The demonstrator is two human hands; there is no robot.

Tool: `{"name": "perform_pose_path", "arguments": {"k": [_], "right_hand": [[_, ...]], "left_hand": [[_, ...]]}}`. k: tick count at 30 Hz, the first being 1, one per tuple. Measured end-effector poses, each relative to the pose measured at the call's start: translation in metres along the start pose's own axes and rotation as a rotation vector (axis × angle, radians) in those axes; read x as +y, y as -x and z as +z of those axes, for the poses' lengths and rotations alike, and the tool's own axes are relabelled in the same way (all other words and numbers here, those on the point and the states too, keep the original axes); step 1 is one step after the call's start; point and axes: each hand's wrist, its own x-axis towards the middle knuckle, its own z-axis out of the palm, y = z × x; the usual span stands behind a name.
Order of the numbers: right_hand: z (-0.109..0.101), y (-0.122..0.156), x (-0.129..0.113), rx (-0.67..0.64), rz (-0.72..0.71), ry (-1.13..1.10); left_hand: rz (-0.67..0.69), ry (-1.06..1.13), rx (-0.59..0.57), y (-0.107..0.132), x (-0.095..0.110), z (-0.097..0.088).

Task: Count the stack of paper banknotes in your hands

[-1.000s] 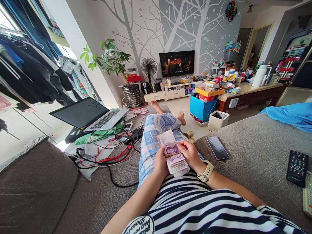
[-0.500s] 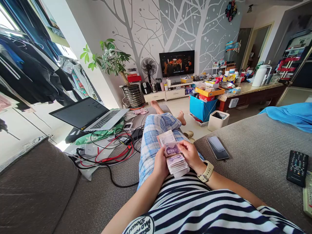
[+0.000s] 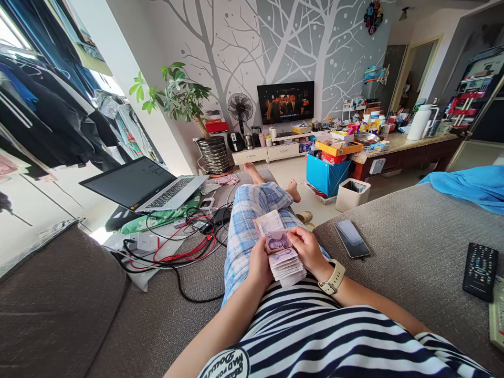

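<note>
I sit on a grey sofa with my legs stretched out in blue checked trousers. Both hands hold a thick stack of purple banknotes over my lap. My left hand grips the stack's left side from below. My right hand, with a cream watch on its wrist, pinches one raised note at the top of the stack. Further notes fan out behind it, lying on my thigh.
A dark phone lies on the sofa just right of my hands. A black remote sits further right. An open laptop and tangled red and black cables lie to my left. A television plays ahead.
My right hand's fingers have shifted slightly on the raised note. The picture on the television has changed. Otherwise nothing has moved.
</note>
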Motion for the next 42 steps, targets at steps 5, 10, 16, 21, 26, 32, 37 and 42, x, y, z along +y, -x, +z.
{"name": "perform_pose_path", "arguments": {"k": [5, 10, 16, 21, 26, 32, 37, 42], "right_hand": [[0.000, 0.000, 0.001, -0.004, -0.007, -0.005], [0.000, -0.001, 0.000, -0.009, -0.002, -0.002], [-0.001, -0.001, 0.000, -0.016, 0.016, -0.014], [0.000, -0.002, 0.001, -0.055, 0.051, -0.110], [0.002, -0.004, 0.005, 0.006, 0.083, -0.086], [0.002, -0.006, 0.012, 0.106, 0.107, -0.057], [0.001, -0.006, 0.012, 0.115, 0.117, -0.021], [0.001, -0.006, 0.016, 0.128, 0.066, 0.059]], "left_hand": [[0.011, -0.008, -0.017, -0.001, 0.000, -0.001], [0.009, -0.007, -0.002, 0.000, 0.002, 0.002], [-0.054, 0.031, 0.021, 0.005, 0.006, 0.007], [-0.097, 0.051, 0.047, 0.008, 0.010, 0.011], [-0.050, 0.042, 0.081, 0.009, 0.011, 0.014], [0.012, -0.027, 0.065, 0.012, 0.012, 0.014], [0.031, -0.060, 0.056, 0.013, 0.012, 0.013], [0.029, -0.078, 0.050, 0.013, 0.010, 0.011]]}}
